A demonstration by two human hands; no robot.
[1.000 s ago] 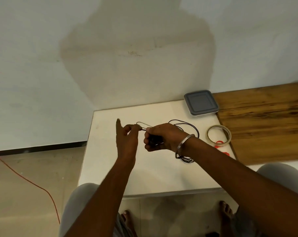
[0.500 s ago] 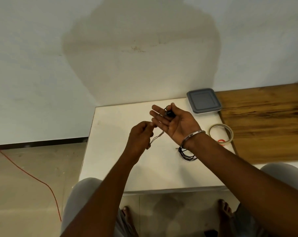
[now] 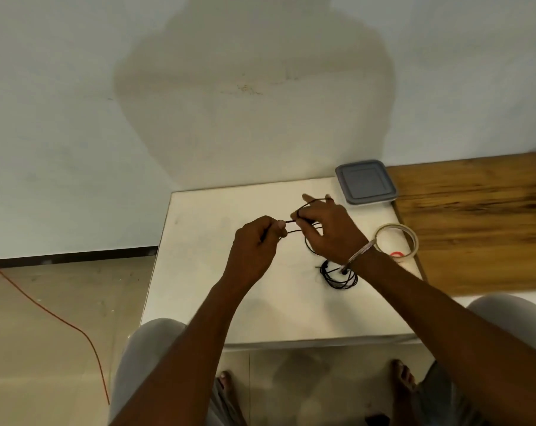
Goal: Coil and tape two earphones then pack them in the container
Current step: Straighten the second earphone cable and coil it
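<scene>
A black earphone cable (image 3: pixel 294 231) stretches between my two hands above the white table (image 3: pixel 217 290). My left hand (image 3: pixel 256 244) pinches one end of it. My right hand (image 3: pixel 326 227) holds the other part, with the cable looped over its fingers and hanging below the palm. A second black earphone (image 3: pixel 333 276) lies coiled on the table under my right wrist. The grey lidded container (image 3: pixel 365 186) sits shut at the table's far right corner. A roll of clear tape (image 3: pixel 397 238) lies to the right of my right wrist.
A brown wooden board (image 3: pixel 482 216) adjoins the table on the right. A wall stands just behind the table. A red cord (image 3: pixel 54 315) runs across the floor at left. My knees and bare feet are below the table's near edge.
My right hand has turned palm down from an open palm-up pose and now has the cable looped around its fingers. My left hand keeps its pinch and has shifted slightly.
</scene>
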